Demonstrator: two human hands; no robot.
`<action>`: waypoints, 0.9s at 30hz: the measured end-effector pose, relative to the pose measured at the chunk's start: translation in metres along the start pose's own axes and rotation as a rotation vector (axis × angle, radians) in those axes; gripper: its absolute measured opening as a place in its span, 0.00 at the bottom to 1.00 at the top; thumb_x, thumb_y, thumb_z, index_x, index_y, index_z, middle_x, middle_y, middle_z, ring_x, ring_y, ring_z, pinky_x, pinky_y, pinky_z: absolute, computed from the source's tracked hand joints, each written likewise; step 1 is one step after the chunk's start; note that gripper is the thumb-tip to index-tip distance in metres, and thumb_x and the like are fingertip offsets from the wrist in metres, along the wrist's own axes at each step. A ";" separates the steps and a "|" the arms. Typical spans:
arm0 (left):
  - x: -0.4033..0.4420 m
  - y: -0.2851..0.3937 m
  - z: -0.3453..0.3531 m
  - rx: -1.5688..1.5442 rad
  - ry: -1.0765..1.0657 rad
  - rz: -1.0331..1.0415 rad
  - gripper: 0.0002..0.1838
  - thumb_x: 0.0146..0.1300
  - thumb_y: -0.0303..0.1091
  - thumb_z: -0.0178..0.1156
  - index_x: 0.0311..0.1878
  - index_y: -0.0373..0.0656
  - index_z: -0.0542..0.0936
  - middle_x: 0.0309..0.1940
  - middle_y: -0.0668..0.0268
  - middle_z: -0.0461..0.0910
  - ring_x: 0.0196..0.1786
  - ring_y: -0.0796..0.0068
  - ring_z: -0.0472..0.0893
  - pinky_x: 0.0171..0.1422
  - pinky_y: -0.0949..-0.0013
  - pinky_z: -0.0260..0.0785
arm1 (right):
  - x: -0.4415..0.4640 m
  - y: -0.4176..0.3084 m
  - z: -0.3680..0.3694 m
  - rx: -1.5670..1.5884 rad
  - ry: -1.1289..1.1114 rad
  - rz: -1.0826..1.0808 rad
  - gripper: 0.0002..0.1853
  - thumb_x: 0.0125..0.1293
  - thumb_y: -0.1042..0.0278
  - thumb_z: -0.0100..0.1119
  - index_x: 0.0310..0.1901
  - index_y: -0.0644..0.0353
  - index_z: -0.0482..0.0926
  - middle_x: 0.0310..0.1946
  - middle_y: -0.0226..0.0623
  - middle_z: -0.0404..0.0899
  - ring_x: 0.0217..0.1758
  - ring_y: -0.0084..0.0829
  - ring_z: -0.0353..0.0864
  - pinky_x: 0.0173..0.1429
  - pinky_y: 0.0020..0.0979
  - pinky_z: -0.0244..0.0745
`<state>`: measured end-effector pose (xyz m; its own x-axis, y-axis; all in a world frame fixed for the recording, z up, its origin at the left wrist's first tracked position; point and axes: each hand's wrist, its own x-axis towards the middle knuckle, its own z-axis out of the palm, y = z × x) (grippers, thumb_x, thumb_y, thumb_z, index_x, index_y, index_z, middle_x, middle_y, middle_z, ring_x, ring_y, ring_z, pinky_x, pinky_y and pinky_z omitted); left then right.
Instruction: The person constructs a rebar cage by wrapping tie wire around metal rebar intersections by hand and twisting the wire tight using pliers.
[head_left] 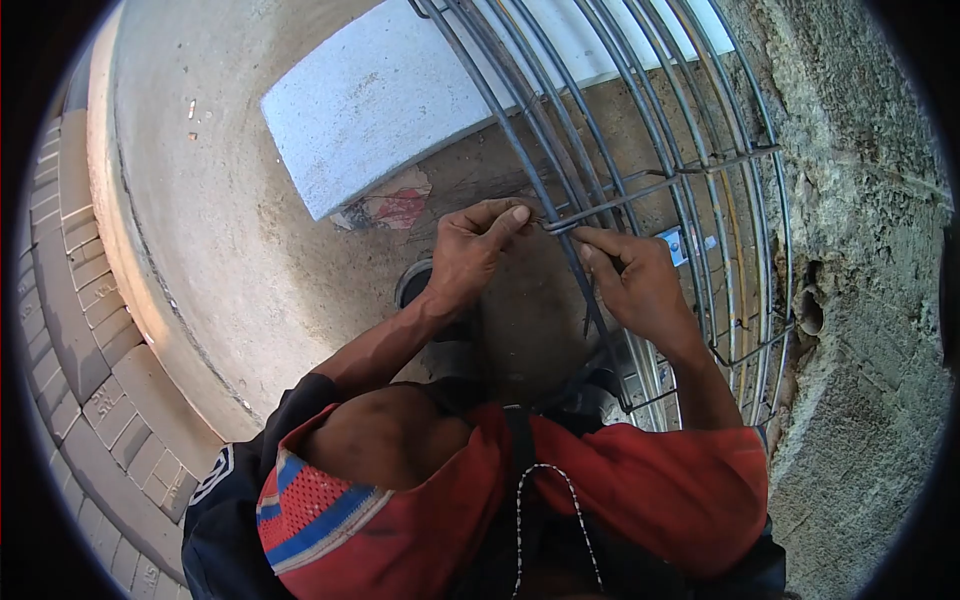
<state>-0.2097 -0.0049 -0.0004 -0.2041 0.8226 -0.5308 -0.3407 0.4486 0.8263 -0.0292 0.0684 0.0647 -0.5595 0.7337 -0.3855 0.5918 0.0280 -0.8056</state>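
A cage of long steel reinforcing bars (655, 110) with bent cross ties runs from the top of the view down towards my body. My left hand (468, 252) is closed, thumb and forefinger pinched just left of the corner of a steel stirrup (610, 203). On the other side of that corner, my right hand (637, 285) is also closed, its fingertips against or very near the outer bar. Whatever thin thing lies between the fingers of either hand is too small to make out.
A pale slab (375, 110) lies beyond the hands, partly under the cage. A rough concrete wall (865, 230) rises close on the right. A small blue-and-white item (677, 246) shows behind the bars. Paving blocks (105, 400) lie past the curved floor edge at left.
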 end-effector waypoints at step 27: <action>-0.007 0.004 -0.004 0.221 -0.085 0.500 0.08 0.57 0.21 0.61 0.41 0.35 0.79 0.41 0.59 0.82 0.45 0.73 0.81 0.51 0.72 0.74 | 0.014 -0.026 -0.029 -0.437 -0.269 0.021 0.10 0.60 0.71 0.51 0.37 0.68 0.78 0.23 0.54 0.77 0.31 0.50 0.80 0.37 0.44 0.74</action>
<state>-0.2136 -0.0102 0.0053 -0.2139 0.9754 -0.0536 -0.0185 0.0508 0.9985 -0.0355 0.0975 0.0935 -0.6407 0.5378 -0.5480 0.7594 0.3384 -0.5557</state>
